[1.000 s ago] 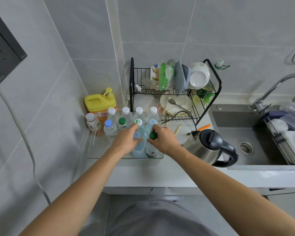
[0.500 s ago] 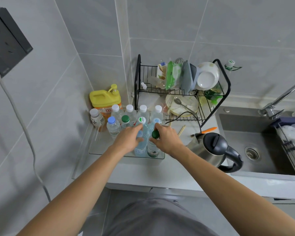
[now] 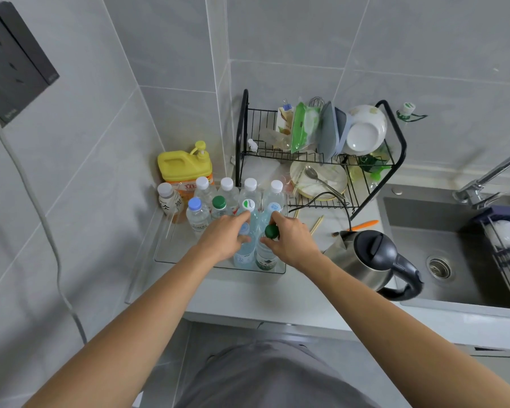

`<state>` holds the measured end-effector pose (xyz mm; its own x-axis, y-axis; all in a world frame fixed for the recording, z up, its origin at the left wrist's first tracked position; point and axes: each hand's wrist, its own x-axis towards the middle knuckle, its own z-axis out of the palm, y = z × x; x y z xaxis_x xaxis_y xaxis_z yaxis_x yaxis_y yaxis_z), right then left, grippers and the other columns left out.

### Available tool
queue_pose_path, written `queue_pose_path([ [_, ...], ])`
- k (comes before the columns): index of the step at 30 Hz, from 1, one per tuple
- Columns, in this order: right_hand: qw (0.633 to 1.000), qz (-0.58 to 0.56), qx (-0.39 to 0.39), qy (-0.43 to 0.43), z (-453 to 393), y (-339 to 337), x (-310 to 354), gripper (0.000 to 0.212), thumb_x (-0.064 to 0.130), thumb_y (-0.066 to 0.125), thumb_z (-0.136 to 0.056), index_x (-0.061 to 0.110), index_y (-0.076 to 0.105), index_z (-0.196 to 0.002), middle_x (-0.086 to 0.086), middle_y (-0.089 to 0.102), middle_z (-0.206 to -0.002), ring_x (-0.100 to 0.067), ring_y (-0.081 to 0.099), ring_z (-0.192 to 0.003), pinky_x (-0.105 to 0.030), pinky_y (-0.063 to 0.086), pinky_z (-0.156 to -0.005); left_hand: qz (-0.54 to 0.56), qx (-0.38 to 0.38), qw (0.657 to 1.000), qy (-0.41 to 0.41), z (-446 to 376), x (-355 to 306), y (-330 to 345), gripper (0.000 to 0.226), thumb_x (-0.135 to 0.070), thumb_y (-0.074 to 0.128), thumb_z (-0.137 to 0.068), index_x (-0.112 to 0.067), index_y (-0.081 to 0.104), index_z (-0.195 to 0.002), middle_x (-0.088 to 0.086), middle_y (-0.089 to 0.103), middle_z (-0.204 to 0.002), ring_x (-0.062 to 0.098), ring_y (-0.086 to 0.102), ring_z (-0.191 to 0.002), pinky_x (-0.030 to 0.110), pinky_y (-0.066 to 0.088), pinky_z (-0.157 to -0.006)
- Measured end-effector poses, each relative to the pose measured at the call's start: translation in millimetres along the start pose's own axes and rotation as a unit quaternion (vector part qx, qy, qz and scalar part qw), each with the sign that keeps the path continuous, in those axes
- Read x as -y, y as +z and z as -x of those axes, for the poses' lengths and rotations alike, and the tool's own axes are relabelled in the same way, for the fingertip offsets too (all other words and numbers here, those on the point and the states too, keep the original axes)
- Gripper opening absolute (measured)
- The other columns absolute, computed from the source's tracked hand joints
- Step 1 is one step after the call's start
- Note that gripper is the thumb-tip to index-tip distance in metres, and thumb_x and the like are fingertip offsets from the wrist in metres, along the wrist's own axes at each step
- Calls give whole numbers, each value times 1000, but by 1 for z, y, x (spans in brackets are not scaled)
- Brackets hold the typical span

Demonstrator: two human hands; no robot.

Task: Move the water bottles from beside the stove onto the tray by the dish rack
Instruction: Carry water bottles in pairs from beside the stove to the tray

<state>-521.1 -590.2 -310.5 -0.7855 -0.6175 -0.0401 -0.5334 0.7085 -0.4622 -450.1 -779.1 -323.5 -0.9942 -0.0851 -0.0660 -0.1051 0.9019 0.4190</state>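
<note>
We see both hands at the front of the clear tray (image 3: 162,254), which sits on the bench (image 3: 248,293) in the corner just left of the dish rack (image 3: 395,148). Our left hand (image 3: 223,240) is wrapped around the neck of a pale blue bottle (image 3: 243,257), and our right hand (image 3: 292,241) is closed on the neck of a green-capped bottle (image 3: 267,256); the two bottles stand upright, side by side, against the tray's front wall. Behind them the tray is crowded with more upright water bottles (image 3: 227,191), caps white, blue and green, set in rows up to the rack's foot. A yellow soap jug (image 3: 183,166) and a small white-capped bottle (image 3: 168,198) stand in the corner to the left. Just right of our right wrist stands a steel kettle (image 3: 374,260), near the sink (image 3: 442,260), with chopsticks (image 3: 317,225) and an orange-handled tool (image 3: 362,224) lying between kettle and rack.
</note>
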Motion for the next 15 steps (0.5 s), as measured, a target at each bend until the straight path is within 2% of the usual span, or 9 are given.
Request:
queue_pose_path([
  [4, 1000, 1, 1, 3, 0, 0, 0, 38, 38, 79, -89, 16, 51, -102, -4, 63, -90, -28, 58, -78, -39, 52, -73, 0, 6, 1000, -3, 0, 0, -1, 35, -32, 76, -92, -23, 45, -103, 9, 67, -90, 34, 64, -80, 49, 54, -70],
  [8, 1000, -5, 3, 5, 1, 0, 0, 38, 38, 79, -89, 15, 51, -102, -4, 63, -89, -29, 58, -78, -39, 52, -73, -5, -20, 1000, -14, 3, -4, 4, 38, -37, 74, -95, -17, 48, -113, 6, 62, -80, 35, 65, -76, 41, 47, -60],
  [12, 1000, -8, 4, 6, 1, 0, 0, 38, 37, 79, -89, 15, 51, -101, -4, 63, -89, -29, 58, -77, -39, 52, -73, -5, -26, 1000, -15, 5, -6, 7, 38, -38, 72, -96, -16, 47, -115, 9, 64, -85, 34, 66, -78, 40, 45, -61],
  [15, 1000, -6, 5, 5, 1, 0, 1, 38, 38, 79, -89, 16, 50, -101, -4, 62, -89, -29, 58, -76, -39, 52, -72, 3, -18, 1000, -16, 4, -4, 6, 38, -38, 72, -96, -16, 46, -114, 6, 59, -78, 36, 65, -75, 43, 49, -62],
])
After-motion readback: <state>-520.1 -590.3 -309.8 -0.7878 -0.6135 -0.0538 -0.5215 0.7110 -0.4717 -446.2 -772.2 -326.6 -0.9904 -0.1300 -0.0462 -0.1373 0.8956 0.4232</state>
